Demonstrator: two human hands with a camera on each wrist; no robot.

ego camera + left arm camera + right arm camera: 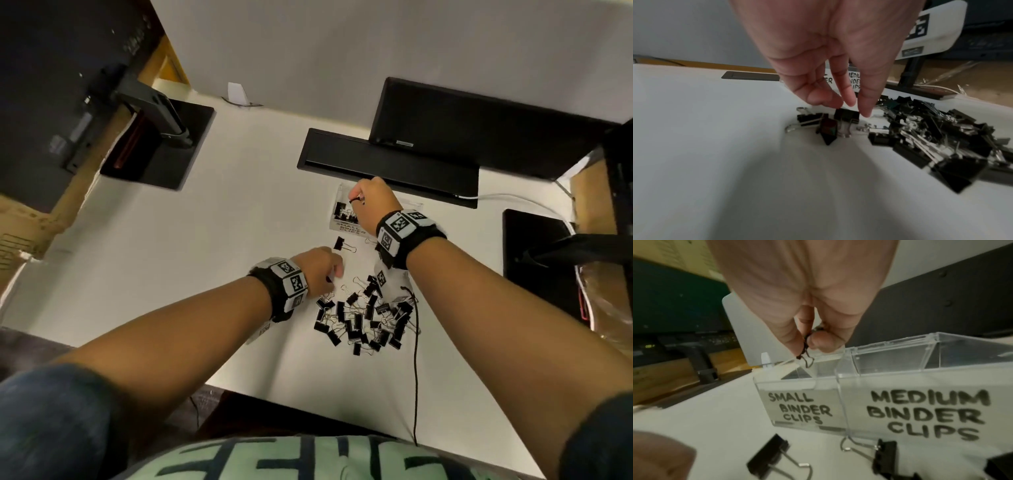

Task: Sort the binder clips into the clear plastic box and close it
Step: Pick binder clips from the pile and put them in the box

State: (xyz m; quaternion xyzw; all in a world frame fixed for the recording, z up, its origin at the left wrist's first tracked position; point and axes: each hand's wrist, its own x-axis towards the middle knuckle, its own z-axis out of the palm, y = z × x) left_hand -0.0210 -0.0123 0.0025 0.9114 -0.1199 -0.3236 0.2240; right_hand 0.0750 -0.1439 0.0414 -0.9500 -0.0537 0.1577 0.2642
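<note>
Right hand (797,308) pinches a small dark clip (805,352) by its wire loops between thumb and fingertips, directly above the compartment marked SMALL BINDER CLIPS of the clear plastic box (890,378); the MEDIUM compartment lies just to the hand's outer side, its contents not visible from the wrist. Left hand (830,65) hovers with fingers pointing down and slightly spread, holding nothing, tips just over one black clip (845,115) at the near edge of the loose pile (931,138); contact cannot be confirmed. Handling judgement: the clips are light, rigid sprung steel with smooth painted bodies and thin wire handles that swing and tangle with neighbours, so the pile will likely drag extras along. Best hold looks like a pinch across the flat black body, or on the handles as the right hand does; drop height into the box matters little. The box seems thin and light, so it may slide when pushed. View notes: the head camera alone shows several clips already lying in the small compartment (344,212) and one stray clip (342,244) between both hands; the right wrist view alone gives the labels in full and the raised lid (740,331) behind the pinch; the left wrist view alone shows the finger spacing over the target clip.
</note>
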